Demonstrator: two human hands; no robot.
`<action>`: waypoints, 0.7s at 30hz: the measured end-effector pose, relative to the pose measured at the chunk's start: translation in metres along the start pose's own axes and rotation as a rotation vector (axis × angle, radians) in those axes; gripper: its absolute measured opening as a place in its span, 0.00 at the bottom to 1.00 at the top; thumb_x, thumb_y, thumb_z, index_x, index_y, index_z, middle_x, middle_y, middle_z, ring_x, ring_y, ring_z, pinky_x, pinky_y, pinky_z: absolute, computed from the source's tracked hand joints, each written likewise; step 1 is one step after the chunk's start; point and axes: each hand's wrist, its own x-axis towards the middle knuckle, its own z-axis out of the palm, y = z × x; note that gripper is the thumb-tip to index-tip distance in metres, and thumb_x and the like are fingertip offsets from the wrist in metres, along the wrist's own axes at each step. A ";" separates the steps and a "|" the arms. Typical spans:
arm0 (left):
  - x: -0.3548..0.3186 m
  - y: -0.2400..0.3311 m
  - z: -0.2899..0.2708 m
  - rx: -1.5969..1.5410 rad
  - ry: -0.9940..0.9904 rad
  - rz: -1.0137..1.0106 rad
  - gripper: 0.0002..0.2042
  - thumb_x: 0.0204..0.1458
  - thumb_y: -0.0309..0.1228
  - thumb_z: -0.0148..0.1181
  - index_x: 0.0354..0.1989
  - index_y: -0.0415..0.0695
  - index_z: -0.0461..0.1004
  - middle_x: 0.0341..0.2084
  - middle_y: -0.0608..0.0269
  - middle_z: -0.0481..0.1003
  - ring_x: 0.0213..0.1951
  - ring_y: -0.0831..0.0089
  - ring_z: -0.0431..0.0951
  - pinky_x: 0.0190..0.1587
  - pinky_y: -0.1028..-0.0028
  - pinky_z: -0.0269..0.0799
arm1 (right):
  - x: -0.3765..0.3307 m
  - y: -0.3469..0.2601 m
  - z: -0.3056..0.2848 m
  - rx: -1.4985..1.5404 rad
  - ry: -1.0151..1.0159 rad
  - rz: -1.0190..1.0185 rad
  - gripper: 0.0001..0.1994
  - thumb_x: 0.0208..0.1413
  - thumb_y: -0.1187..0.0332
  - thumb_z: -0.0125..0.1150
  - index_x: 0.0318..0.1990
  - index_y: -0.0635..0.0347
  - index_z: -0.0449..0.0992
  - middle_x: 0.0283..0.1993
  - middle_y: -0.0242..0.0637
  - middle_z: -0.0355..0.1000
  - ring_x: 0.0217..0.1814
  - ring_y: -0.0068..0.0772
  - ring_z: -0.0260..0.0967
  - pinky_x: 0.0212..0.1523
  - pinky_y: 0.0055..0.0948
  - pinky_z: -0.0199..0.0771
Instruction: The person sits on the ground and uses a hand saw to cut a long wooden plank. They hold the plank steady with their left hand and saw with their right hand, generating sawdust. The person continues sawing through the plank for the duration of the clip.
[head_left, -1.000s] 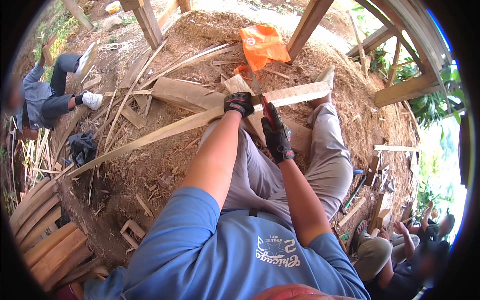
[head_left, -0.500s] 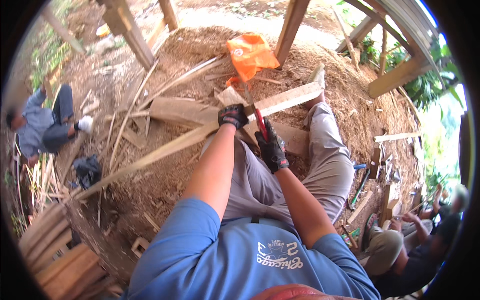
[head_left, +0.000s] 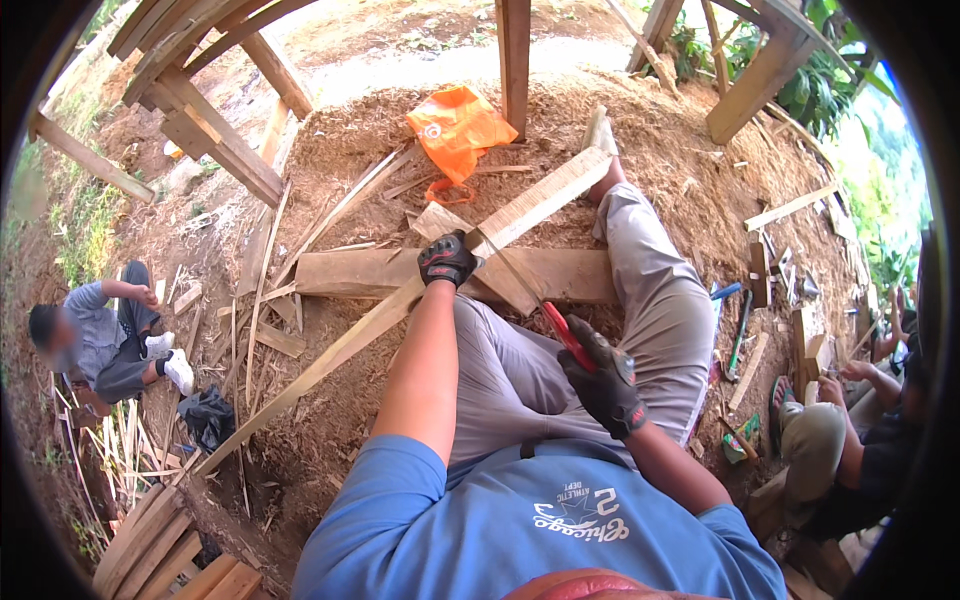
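Note:
My left hand, in a black glove, is closed on a long wooden board that slants across my lap. My gloved right hand grips the red handle of a handsaw. The thin blade crosses the board just right of my left hand. Under the board lies a thick beam, with a short plank crossing it at an angle. My left fingertips are partly hidden behind the glove's back.
An orange bag lies beyond the boards. Wooden posts stand at the far side. A person sits at left near a black plastic bag. Another person sits at right, near scattered tools and offcuts. Sawdust and scraps cover the ground.
My right hand has pulled the saw back toward my body and to the right, showing more blade. My left hand stays on the board. The view has shifted.

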 end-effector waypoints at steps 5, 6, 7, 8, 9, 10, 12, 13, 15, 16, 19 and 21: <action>-0.003 -0.001 0.002 0.005 -0.020 -0.023 0.34 0.47 0.57 0.77 0.61 0.54 0.80 0.56 0.53 0.85 0.59 0.52 0.84 0.61 0.53 0.79 | -0.002 -0.017 -0.033 0.203 0.014 -0.061 0.30 0.63 0.63 0.71 0.74 0.50 0.75 0.66 0.54 0.79 0.66 0.58 0.80 0.65 0.47 0.79; -0.002 -0.001 0.003 0.005 -0.009 -0.014 0.34 0.47 0.57 0.77 0.61 0.54 0.80 0.56 0.53 0.85 0.59 0.52 0.84 0.61 0.53 0.79 | 0.001 -0.021 -0.035 0.215 -0.005 -0.057 0.30 0.64 0.63 0.70 0.74 0.50 0.75 0.65 0.54 0.80 0.66 0.58 0.80 0.64 0.47 0.79; -0.001 0.000 0.004 0.005 0.002 -0.005 0.34 0.47 0.57 0.77 0.61 0.54 0.80 0.56 0.53 0.85 0.59 0.52 0.84 0.61 0.53 0.79 | 0.004 -0.028 -0.039 0.227 -0.024 -0.052 0.30 0.64 0.63 0.70 0.74 0.50 0.75 0.65 0.55 0.80 0.65 0.59 0.80 0.64 0.47 0.79; 0.000 0.001 0.005 0.009 0.010 0.007 0.34 0.47 0.57 0.77 0.61 0.54 0.80 0.56 0.53 0.85 0.59 0.52 0.84 0.61 0.53 0.79 | 0.008 -0.034 -0.039 0.242 -0.041 -0.043 0.30 0.64 0.64 0.70 0.74 0.49 0.75 0.64 0.55 0.80 0.65 0.59 0.80 0.63 0.47 0.79; 0.000 0.000 0.006 0.005 0.009 0.000 0.34 0.47 0.57 0.77 0.62 0.54 0.80 0.56 0.53 0.85 0.59 0.52 0.84 0.61 0.53 0.79 | 0.012 -0.037 -0.038 0.231 -0.033 -0.074 0.29 0.64 0.64 0.70 0.73 0.49 0.75 0.64 0.55 0.80 0.65 0.59 0.80 0.63 0.47 0.80; 0.001 0.000 0.007 0.002 0.008 -0.005 0.35 0.47 0.57 0.77 0.62 0.54 0.80 0.57 0.53 0.85 0.59 0.52 0.84 0.61 0.53 0.79 | 0.016 -0.040 -0.038 0.221 -0.024 -0.104 0.29 0.64 0.64 0.69 0.73 0.50 0.75 0.64 0.56 0.80 0.64 0.59 0.80 0.63 0.47 0.80; 0.001 -0.003 0.009 0.012 0.026 -0.005 0.33 0.47 0.56 0.77 0.61 0.55 0.80 0.56 0.54 0.85 0.59 0.52 0.85 0.61 0.53 0.80 | 0.023 -0.049 -0.038 0.198 -0.044 -0.108 0.28 0.65 0.65 0.68 0.73 0.50 0.75 0.63 0.56 0.80 0.64 0.60 0.81 0.62 0.47 0.80; 0.001 -0.005 0.011 0.020 0.044 0.000 0.31 0.47 0.54 0.77 0.60 0.56 0.81 0.55 0.55 0.85 0.57 0.53 0.85 0.60 0.53 0.80 | 0.026 -0.059 -0.043 0.182 -0.075 -0.083 0.28 0.65 0.65 0.68 0.73 0.51 0.75 0.63 0.56 0.80 0.64 0.60 0.81 0.62 0.47 0.80; -0.001 -0.005 0.012 0.022 0.049 0.005 0.30 0.48 0.54 0.77 0.59 0.57 0.82 0.54 0.56 0.86 0.57 0.53 0.85 0.60 0.53 0.80 | 0.030 -0.070 -0.047 0.188 -0.092 -0.043 0.28 0.65 0.66 0.68 0.73 0.52 0.75 0.63 0.57 0.80 0.63 0.60 0.81 0.61 0.47 0.80; 0.002 -0.005 0.010 0.017 0.041 0.004 0.32 0.48 0.55 0.77 0.60 0.56 0.81 0.55 0.55 0.85 0.58 0.52 0.85 0.60 0.53 0.80 | 0.032 -0.073 -0.047 0.214 -0.075 -0.030 0.28 0.65 0.66 0.68 0.73 0.52 0.75 0.63 0.57 0.80 0.63 0.60 0.81 0.61 0.48 0.80; -0.001 -0.005 0.007 -0.016 0.019 0.005 0.31 0.48 0.56 0.77 0.59 0.55 0.82 0.54 0.54 0.86 0.58 0.52 0.85 0.60 0.53 0.80 | 0.034 -0.071 -0.037 0.213 0.023 -0.091 0.27 0.64 0.66 0.68 0.71 0.54 0.77 0.61 0.56 0.81 0.62 0.59 0.82 0.60 0.47 0.81; 0.001 -0.007 0.007 -0.029 0.067 0.011 0.29 0.49 0.55 0.76 0.57 0.55 0.84 0.52 0.54 0.86 0.56 0.53 0.86 0.58 0.54 0.81 | 0.037 -0.072 -0.032 0.170 0.082 -0.128 0.26 0.64 0.66 0.69 0.70 0.54 0.78 0.58 0.56 0.83 0.60 0.58 0.83 0.59 0.47 0.81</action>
